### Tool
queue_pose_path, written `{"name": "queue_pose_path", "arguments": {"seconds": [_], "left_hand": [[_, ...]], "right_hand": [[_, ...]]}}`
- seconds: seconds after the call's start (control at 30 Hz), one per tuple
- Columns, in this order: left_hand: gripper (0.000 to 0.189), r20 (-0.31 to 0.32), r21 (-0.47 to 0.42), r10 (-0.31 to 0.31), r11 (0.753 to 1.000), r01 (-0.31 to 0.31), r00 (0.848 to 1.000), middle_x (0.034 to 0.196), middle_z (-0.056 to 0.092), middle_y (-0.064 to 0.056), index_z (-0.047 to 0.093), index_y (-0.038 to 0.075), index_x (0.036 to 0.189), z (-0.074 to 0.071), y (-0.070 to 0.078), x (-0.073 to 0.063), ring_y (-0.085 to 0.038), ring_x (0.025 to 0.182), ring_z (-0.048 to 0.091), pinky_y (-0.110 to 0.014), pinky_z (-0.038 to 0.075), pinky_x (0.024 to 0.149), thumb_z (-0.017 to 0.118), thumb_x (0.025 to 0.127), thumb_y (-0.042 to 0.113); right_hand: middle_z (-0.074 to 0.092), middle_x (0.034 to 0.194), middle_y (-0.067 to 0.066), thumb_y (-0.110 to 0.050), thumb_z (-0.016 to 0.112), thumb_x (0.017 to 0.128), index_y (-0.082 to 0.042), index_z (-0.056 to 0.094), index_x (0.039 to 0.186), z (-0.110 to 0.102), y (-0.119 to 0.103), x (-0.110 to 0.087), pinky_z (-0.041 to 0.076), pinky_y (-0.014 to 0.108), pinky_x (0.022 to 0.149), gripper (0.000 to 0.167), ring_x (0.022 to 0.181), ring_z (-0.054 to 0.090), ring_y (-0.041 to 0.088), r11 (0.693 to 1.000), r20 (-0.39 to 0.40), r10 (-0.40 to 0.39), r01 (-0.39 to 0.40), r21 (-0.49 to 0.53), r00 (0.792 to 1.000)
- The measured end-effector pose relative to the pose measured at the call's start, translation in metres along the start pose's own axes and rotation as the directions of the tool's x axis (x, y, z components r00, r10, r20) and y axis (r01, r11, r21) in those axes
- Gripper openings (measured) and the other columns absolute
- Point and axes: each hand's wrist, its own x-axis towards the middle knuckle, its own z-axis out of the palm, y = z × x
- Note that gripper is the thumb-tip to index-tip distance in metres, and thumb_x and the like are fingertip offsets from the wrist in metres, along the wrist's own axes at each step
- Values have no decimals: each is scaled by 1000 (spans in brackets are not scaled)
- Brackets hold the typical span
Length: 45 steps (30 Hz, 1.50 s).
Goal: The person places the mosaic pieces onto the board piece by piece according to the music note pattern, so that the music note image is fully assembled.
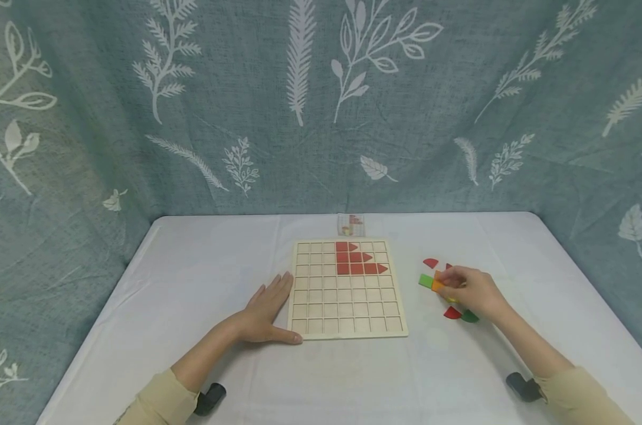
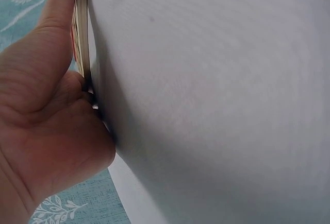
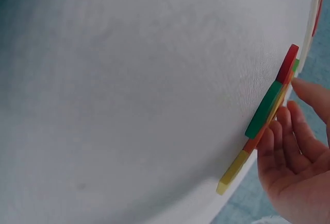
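Note:
My left hand [image 1: 262, 313] rests beside the left edge of a pale wooden grid board [image 1: 337, 330], fingers straight, thumb at its near corner. Red square tiles [image 1: 350, 269] and pointed red pieces [image 1: 382, 268] form three rows in the upper part of the grid. To the board's right, my right hand [image 1: 475, 289] pinches an orange tile [image 1: 436, 284] between thumb and fingers, low at the table. A green tile [image 1: 425, 281] touches or nearly touches it. In the right wrist view, the curled fingers partly hide the pieces behind a dark green piece [image 3: 265, 109].
Loose pieces lie around my right hand: a red quarter-round piece [image 1: 430, 262], another red one [image 1: 451, 313], a dark green one [image 1: 469, 317] and a yellow piece [image 3: 234, 170]. A small picture card [image 1: 351, 225] lies behind the board. A leaf-patterned curtain [image 1: 321, 147] borders the white table.

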Motion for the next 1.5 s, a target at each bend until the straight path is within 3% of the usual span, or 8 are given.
{"name": "queue_pose_path", "arguments": {"seconds": [0.3, 0.57, 0.77, 1.07, 1.2, 1.37, 1.5], "left_hand": [[122, -6, -3, 4, 1000, -4, 1000, 161, 7, -21, 10, -5, 154, -1, 0, -1, -35, 148, 0, -55, 0, 118, 79, 73, 55], [122, -2, -1, 5, 1000, -5, 1000, 161, 7, -21, 10, -4, 154, 0, -2, -1, -35, 148, 0, -55, 0, 118, 80, 73, 54], [123, 0, -2, 3, 1000, -3, 1000, 161, 6, -20, 9, -3, 154, 1, -3, 0, -34, 149, 0, -54, 0, 118, 79, 72, 55], [123, 3, 4, 2, 1000, -2, 1000, 162, 6, -19, 8, -3, 155, 2, -3, 2, -33, 149, -1, -54, -1, 118, 79, 73, 56], [123, 1, -2, 2, 1000, -2, 1000, 161, 6, -20, 9, -4, 154, 1, -2, 1, -35, 149, -1, -55, -1, 118, 79, 72, 56], [123, 3, -7, 1, 1000, -1, 1000, 161, 6, -21, 8, -5, 154, -2, 0, 0, -35, 148, 0, -55, -1, 117, 79, 73, 56], [122, 1, -10, 4, 1000, -4, 1000, 161, 6, -22, 9, -5, 154, -2, 1, 0, -36, 148, 0, -55, 0, 118, 79, 73, 55]], "right_hand": [[69, 107, 12, -17, 76, 85, -4, 69, 110, 2, 6, 2, 55, 42, 80, 29, 96, 63, 29, 998, 19, -53, 53, -30, 998], [69, 98, 5, -24, 78, 84, -6, 70, 109, 5, 1, 4, 54, 33, 74, 32, 91, 64, 24, 1000, 0, -24, 24, -10, 1000], [70, 99, 3, -30, 79, 83, -10, 71, 108, 16, -14, 10, 55, 34, 76, 33, 95, 65, 24, 995, 2, -9, 9, 97, 1000], [70, 97, -2, -30, 81, 80, -13, 73, 106, 45, -52, 24, 53, 32, 79, 32, 91, 64, 17, 979, 58, -65, 52, 199, 996], [70, 93, -5, -28, 81, 81, -15, 73, 102, 60, -71, 32, 52, 31, 78, 26, 88, 63, 14, 974, 97, -134, 113, 196, 986], [70, 94, -5, -22, 80, 82, -14, 74, 98, 76, -90, 43, 53, 30, 77, 19, 87, 63, 13, 957, 122, -256, 233, 173, 959], [70, 93, -5, -17, 80, 81, -14, 74, 96, 85, -100, 50, 54, 30, 76, 16, 85, 63, 12, 948, 132, -307, 291, 131, 942]]}}
